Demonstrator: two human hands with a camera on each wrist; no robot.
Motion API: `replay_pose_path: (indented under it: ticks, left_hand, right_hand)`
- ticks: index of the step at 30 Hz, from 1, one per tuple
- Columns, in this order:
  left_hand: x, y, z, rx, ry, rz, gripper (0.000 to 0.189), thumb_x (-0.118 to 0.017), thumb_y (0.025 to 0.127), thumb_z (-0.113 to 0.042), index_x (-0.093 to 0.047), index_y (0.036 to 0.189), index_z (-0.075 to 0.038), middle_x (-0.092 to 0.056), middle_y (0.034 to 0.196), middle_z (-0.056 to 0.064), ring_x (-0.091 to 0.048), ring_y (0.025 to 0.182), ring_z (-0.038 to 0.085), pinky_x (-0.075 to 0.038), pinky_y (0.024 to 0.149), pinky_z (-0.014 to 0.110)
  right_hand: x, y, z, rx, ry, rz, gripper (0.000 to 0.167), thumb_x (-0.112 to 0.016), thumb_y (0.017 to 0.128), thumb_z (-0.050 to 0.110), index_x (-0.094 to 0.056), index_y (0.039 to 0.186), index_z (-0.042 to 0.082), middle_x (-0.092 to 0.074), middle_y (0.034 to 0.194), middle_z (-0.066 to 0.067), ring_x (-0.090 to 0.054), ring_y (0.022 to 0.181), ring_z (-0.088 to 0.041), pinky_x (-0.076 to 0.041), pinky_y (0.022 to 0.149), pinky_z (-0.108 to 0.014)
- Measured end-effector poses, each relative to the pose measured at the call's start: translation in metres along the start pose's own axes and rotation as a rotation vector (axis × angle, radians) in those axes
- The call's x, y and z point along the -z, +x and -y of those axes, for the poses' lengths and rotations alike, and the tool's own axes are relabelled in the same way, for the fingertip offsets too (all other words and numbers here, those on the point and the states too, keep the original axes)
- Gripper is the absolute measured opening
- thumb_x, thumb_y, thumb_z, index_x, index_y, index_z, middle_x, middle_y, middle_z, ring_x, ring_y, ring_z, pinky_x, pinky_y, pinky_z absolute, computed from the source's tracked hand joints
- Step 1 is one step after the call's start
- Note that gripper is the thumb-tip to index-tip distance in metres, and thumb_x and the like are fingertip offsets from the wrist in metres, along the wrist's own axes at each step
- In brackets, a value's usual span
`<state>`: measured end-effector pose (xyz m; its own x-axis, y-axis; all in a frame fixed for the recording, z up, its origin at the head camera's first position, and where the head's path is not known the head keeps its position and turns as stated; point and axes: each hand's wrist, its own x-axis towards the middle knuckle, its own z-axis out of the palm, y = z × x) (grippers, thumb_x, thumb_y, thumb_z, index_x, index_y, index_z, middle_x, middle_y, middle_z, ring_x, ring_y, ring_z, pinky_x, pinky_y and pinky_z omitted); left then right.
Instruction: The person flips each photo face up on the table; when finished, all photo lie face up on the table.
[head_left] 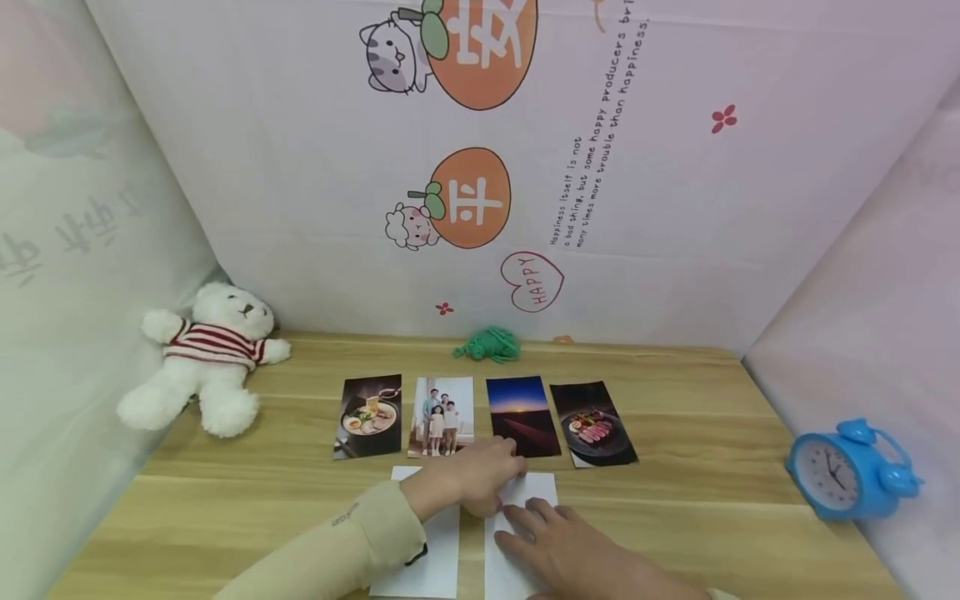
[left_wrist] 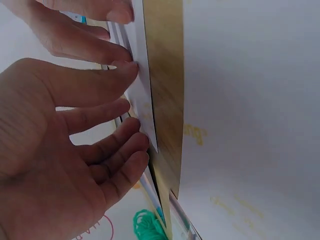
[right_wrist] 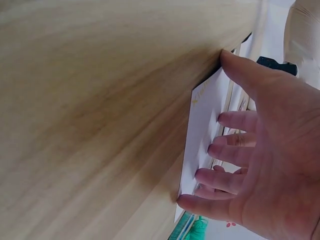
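Observation:
Two white paper sheets lie side by side on the wooden table. My left hand (head_left: 486,477) reaches across the left sheet (head_left: 435,562) to the upper part of the right sheet (head_left: 542,490). Its fingers are gently bent, and in the left wrist view the thumb (left_wrist: 95,85) touches the paper. My right hand (head_left: 558,546) rests on the right sheet with fingers spread, thumb and little finger near its edges in the right wrist view. Just beyond are a family photo (head_left: 442,417) and a sunset road photo (head_left: 523,417), the latter partly covered by my left fingers.
A noodle bowl photo (head_left: 367,417) and a sliced meat photo (head_left: 595,423) flank the row. Green yarn (head_left: 491,344) sits at the table's back edge. A white teddy bear (head_left: 210,358) is at the left, a blue alarm clock (head_left: 851,471) at the right. Printed cloth (head_left: 645,167) hangs behind.

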<state>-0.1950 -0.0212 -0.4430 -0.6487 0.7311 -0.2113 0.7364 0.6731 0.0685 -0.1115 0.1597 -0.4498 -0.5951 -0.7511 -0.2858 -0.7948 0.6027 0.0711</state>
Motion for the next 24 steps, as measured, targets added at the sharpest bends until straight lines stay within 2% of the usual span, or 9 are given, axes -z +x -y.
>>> replay_pose_path:
  ticks: [6,10,18,24]
  left_hand:
    - [-0.006,0.003,-0.001,0.039,-0.022,0.002,0.055,-0.086,0.080,-0.023,-0.064,0.131,-0.021,-0.066,0.121,0.001,-0.060,0.114,0.016,-0.051,0.107,0.028]
    - [-0.005,0.002,-0.002,0.066,-0.073,0.002,0.056,-0.085,0.082,-0.020,-0.063,0.133,-0.020,-0.063,0.127,0.003,-0.058,0.121,0.018,-0.052,0.108,0.030]
    - [-0.005,-0.001,-0.003,0.088,-0.134,-0.037,0.059,-0.086,0.079,-0.014,-0.058,0.131,-0.019,-0.058,0.131,0.004,-0.056,0.123,0.019,-0.055,0.103,0.031]
    - [-0.009,-0.001,-0.001,0.087,-0.161,-0.066,0.053,-0.083,0.080,-0.009,-0.058,0.125,-0.020,-0.061,0.125,0.000,-0.057,0.118,0.016,-0.054,0.104,0.030]
  right_hand:
    - [-0.002,-0.004,0.003,-0.086,-0.032,-0.015,0.076,-0.060,0.087,0.077,-0.055,0.144,0.027,-0.058,0.150,-0.004,-0.063,0.123,-0.032,-0.063,0.082,-0.045]
    - [-0.003,-0.006,0.004,-0.123,-0.035,-0.011,0.078,-0.056,0.087,0.080,-0.056,0.144,0.026,-0.058,0.148,-0.005,-0.064,0.121,-0.034,-0.063,0.082,-0.044]
    - [-0.005,-0.011,0.008,-0.123,0.031,0.028,0.071,-0.052,0.094,0.075,-0.055,0.145,0.025,-0.053,0.155,-0.003,-0.059,0.134,-0.035,-0.063,0.094,-0.041]
    - [-0.005,-0.014,0.008,-0.077,0.045,0.005,0.073,-0.045,0.094,0.079,-0.057,0.143,0.025,-0.053,0.156,-0.002,-0.057,0.137,-0.031,-0.062,0.096,-0.042]
